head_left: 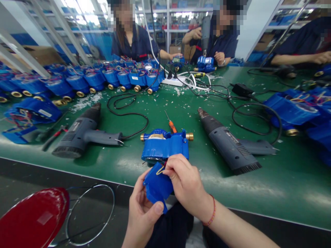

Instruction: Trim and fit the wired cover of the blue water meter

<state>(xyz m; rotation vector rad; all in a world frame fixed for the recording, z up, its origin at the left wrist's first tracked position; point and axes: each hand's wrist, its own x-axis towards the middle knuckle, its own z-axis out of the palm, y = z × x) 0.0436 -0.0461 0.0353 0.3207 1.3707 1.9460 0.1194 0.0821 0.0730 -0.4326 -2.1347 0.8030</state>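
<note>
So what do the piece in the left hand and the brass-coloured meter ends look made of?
The blue piece in the left hand looks like smooth plastic, going by its thin, evenly coloured walls. The end fittings look metal, probably brass: yellowish with a metallic shine.

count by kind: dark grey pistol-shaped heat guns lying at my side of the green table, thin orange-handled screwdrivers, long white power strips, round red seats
dark grey heat guns: 2
orange-handled screwdriver: 1
white power strip: 1
round red seat: 1
total: 5
</note>
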